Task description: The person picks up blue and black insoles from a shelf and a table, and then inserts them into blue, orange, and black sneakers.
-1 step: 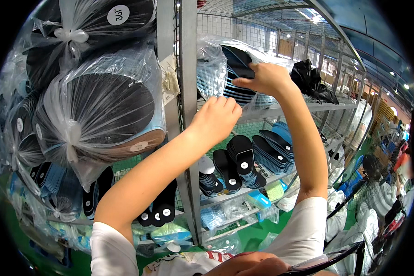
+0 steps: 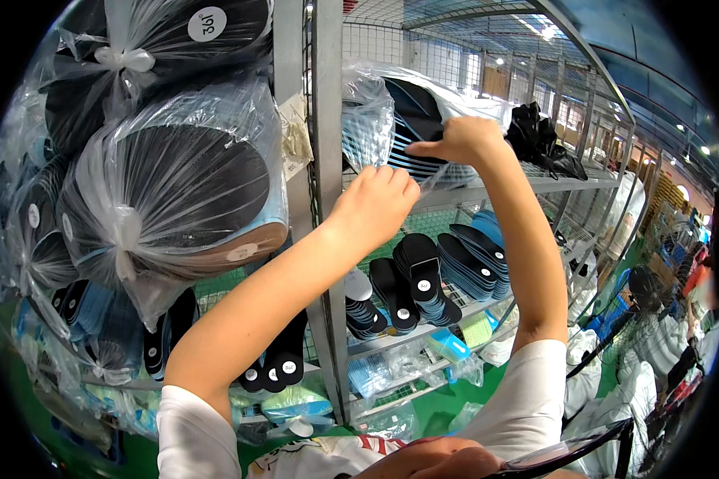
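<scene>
In front of me on the wire rack's upper shelf lies a clear plastic bag (image 2: 365,104) around a stack of black and light-blue insoles (image 2: 414,108). My left hand (image 2: 378,199) is closed at the bag's near lower edge, and film stretches rightward from its fingers. My right hand (image 2: 470,142) is at the stack's right end, beside the bag's bunched film. Its thumb points left across the insole edges, apart from the fingers. Those fingertips are partly hidden, and I see no firm hold.
A metal post (image 2: 326,104) stands left of the bag. Big knotted bags of black insoles (image 2: 192,172) fill the left rack. Loose insole stacks (image 2: 415,267) sit on the shelf below. Crumpled black plastic (image 2: 539,140) lies right of my right hand.
My right hand has shifted slightly right, its fingers drawing back from the top black insole. The left hand stays in place.
</scene>
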A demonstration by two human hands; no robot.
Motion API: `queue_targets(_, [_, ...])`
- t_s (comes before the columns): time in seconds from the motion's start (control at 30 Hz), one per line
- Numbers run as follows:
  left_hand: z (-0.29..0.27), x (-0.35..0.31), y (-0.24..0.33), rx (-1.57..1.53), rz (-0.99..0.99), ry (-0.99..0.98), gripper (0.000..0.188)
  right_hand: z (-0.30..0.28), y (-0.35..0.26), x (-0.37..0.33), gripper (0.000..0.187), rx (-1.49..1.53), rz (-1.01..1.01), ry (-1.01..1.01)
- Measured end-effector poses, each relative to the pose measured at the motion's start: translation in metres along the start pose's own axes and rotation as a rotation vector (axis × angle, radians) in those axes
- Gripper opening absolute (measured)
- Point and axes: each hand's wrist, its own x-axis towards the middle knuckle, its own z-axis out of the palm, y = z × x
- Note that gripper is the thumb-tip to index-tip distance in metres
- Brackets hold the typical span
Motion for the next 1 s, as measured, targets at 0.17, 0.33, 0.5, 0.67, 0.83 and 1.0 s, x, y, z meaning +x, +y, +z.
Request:
queue_targets(0.17, [-0.014,-0.013,0.002,-0.044,-0.04,-0.072,0.028,0.019,0.029,-0.009,0.064,0.422,0.002,0.237])
queue_targets(0.33, [-0.055,-0.028,0.016,-0.31,-0.175,0.007,0.048,0.005,0.031,-0.089,0.068,0.669,-0.293,0.777])
queue_targets(0.5, [-0.129,-0.043,0.041,-0.607,-0.287,0.237,0.069,-0.032,-0.01,-0.225,0.074,0.46,-0.365,0.812])
queue_targets(0.67, [-0.189,-0.07,0.081,-1.661,-0.282,-0.157,0.053,-0.058,-0.05,-0.353,0.072,0.628,-0.446,0.32])
queue_targets(0.83, [-0.208,-0.11,0.164,-2.685,-0.751,-0.33,0.021,-0.031,-0.058,-0.462,0.097,1.244,-0.168,0.321])
queue_targets(1.0, [-0.22,-0.128,0.258,-3.031,-0.924,-0.604,0.025,0.025,-0.096,-0.576,0.075,1.681,0.272,0.291])
